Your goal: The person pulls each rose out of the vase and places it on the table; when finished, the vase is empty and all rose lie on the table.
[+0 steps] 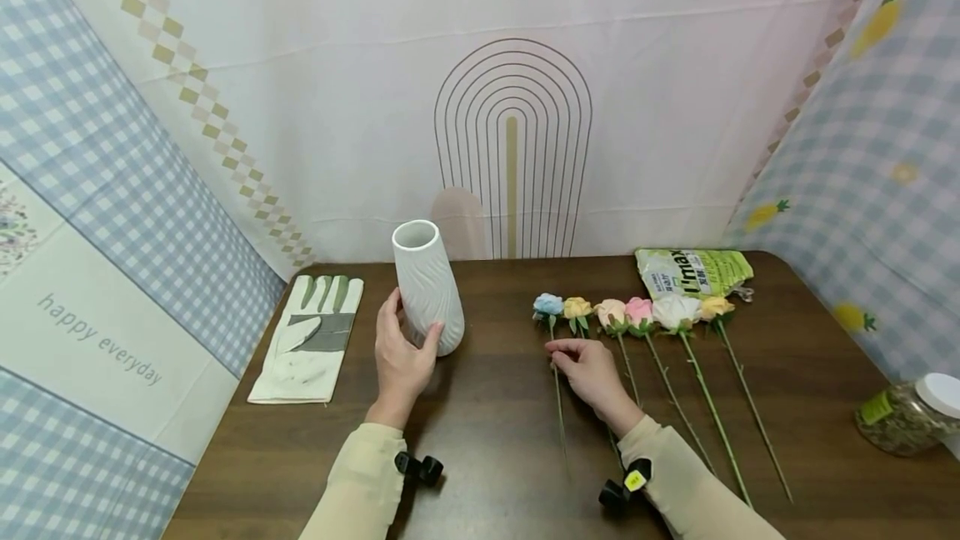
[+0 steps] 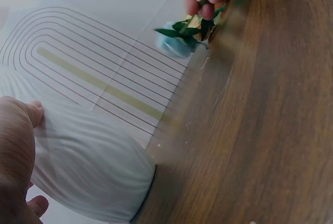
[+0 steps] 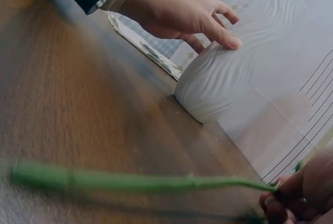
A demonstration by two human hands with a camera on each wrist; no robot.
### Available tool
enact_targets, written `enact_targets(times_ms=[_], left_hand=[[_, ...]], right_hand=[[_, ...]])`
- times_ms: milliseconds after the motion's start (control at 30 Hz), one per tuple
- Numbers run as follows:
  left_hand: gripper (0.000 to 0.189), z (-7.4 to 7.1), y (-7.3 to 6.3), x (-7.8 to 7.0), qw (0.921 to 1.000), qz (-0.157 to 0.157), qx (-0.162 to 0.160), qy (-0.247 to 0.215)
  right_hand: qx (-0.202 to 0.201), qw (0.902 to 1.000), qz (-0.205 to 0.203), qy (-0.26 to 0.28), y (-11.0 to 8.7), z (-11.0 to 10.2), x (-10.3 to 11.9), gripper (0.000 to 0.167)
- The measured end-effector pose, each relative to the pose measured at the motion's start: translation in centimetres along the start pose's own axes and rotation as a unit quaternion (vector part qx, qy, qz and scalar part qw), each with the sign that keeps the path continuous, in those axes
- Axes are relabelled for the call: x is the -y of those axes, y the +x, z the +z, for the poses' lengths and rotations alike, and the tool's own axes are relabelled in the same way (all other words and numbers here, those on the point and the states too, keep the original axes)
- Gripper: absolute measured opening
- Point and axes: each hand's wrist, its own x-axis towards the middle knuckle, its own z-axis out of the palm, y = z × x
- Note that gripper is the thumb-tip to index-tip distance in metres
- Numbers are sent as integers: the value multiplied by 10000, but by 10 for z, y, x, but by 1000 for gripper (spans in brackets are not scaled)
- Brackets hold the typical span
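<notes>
A white ribbed vase [image 1: 433,294] stands upright on the brown table, its round mouth uncovered. My left hand [image 1: 402,357] holds it low on the side, thumb on the right and fingers on the left. To the right, my right hand [image 1: 596,377] pinches the stem of a blue artificial rose [image 1: 548,304] just below its leaves. In the right wrist view that green stem [image 3: 135,181] runs leftward from the fingertips. The left wrist view shows the blue bloom [image 2: 176,46] hanging past the right hand's fingers, with a bit of yellow bloom behind it.
More roses lie in a row: yellow [image 1: 577,308], peach [image 1: 611,312], pink [image 1: 639,312], white [image 1: 677,310] and another yellow [image 1: 716,307]. A green-white bag [image 1: 693,271] lies behind them. White-grey gloves [image 1: 307,357] are at left; a lidded jar [image 1: 903,417] stands at right.
</notes>
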Motion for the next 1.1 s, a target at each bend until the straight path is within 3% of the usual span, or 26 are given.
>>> enact_targets(times_ms=[133, 500, 833, 967, 1100], left_hand=[[79, 0, 0, 1, 10000, 16, -8, 17], [79, 2, -3, 3, 10000, 13, -18, 57], [76, 4, 1, 12, 9999, 12, 85, 60], [74, -3, 0, 14, 9999, -56, 144, 65], [73, -24, 2, 14, 9992, -240, 309, 41]], right_hand=[[75, 9992, 52, -400, 1, 0, -2, 21], [-22, 9996, 214, -176, 0, -1, -7, 21], [190, 9984, 174, -498, 5, -1, -3, 25], [173, 9962, -159, -838, 2, -4, 1, 27], [226, 9923, -464, -1123, -7, -23, 10, 31]])
